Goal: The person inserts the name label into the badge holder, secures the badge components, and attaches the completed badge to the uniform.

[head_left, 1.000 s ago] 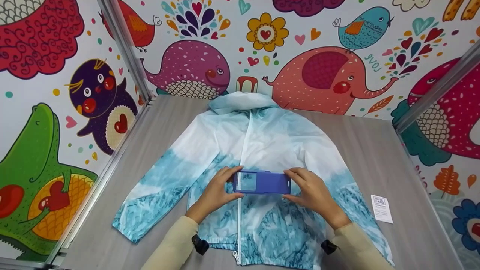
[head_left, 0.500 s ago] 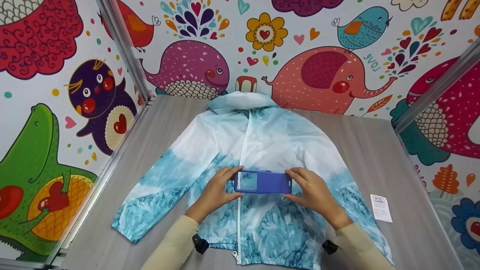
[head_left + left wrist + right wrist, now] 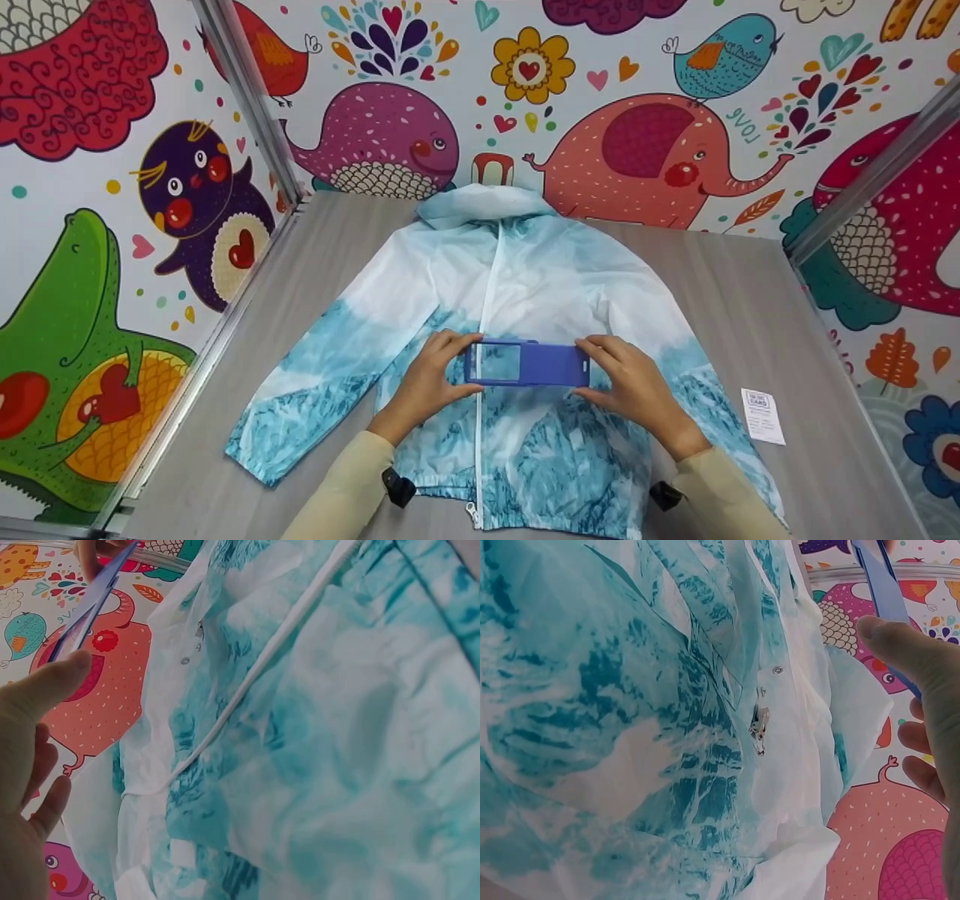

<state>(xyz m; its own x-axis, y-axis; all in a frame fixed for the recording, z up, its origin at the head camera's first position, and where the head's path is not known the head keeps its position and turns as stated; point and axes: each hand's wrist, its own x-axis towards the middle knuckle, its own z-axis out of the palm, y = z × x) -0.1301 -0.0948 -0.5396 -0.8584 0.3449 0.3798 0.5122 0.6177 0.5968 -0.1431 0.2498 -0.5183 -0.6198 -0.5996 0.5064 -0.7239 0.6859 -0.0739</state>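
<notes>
A purple-blue card holder (image 3: pixel 555 365) is held level above a jacket, in front of its zip. Its left part is a see-through window framed in purple; its right part is a solid panel with a small slot at the end. My left hand (image 3: pixel 421 386) pinches the left end between thumb and fingers. The right end is pinched by my right hand (image 3: pixel 636 384). Both wrist views show the holder edge-on, as a thin blue strip (image 3: pixel 97 600) on the left and a blue bar (image 3: pixel 883 591) on the right.
A white and teal hooded jacket (image 3: pixel 540 262) lies spread face up on the wood-look table (image 3: pixel 720 285). A small white printed card (image 3: pixel 763 416) lies beside its right sleeve. Cartoon-printed walls (image 3: pixel 480 45) with metal rails close off the back and both sides.
My hands have moved slightly apart. The card holder has lengthened, its solid panel shifting right and the see-through window widening. The jacket and the card stay where they were.
</notes>
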